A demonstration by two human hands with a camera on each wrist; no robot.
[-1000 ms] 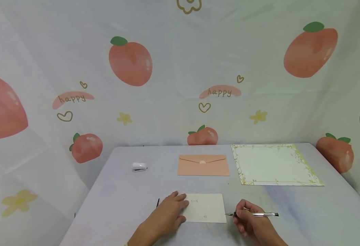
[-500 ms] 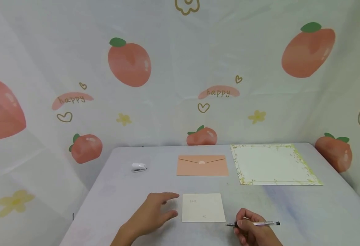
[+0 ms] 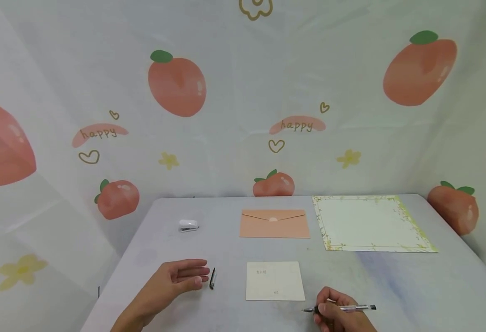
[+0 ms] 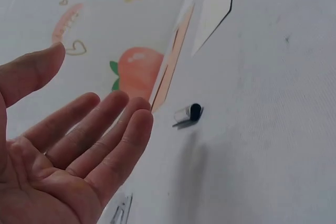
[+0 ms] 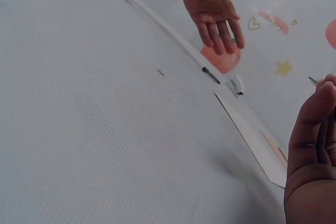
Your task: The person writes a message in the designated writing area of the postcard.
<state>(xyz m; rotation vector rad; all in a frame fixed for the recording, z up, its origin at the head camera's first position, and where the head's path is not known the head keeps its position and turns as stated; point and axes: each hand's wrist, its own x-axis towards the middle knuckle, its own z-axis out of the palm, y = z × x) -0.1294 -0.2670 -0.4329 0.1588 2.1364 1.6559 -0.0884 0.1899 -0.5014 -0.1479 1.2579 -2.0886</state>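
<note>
Between thumb and fingers, my right hand (image 3: 336, 313) pinches a clear gel pen (image 3: 357, 307), its tip pointing left just off the card's near right corner. A small cream card (image 3: 276, 282) with a little handwriting lies flat in front of me. To its left sits a clear pen cap with a black end (image 3: 213, 279), also showing in the left wrist view as a cap (image 4: 188, 113). My left hand (image 3: 172, 281) hovers left of the cap, fingers stretched and apart from it, holding nothing. In the right wrist view, only the pen's tip shows beyond the right fingers.
A white mini stapler (image 3: 188, 225) stands at the back left. A closed peach envelope (image 3: 274, 224) lies behind the card. At the back right is a large sheet with a floral border (image 3: 375, 223). A peach-print cloth (image 3: 234, 92) hangs behind the table.
My left hand has lifted off the card and moved left, uncovering it and the pen cap. The right hand, with the pen, has drawn slightly nearer to me.
</note>
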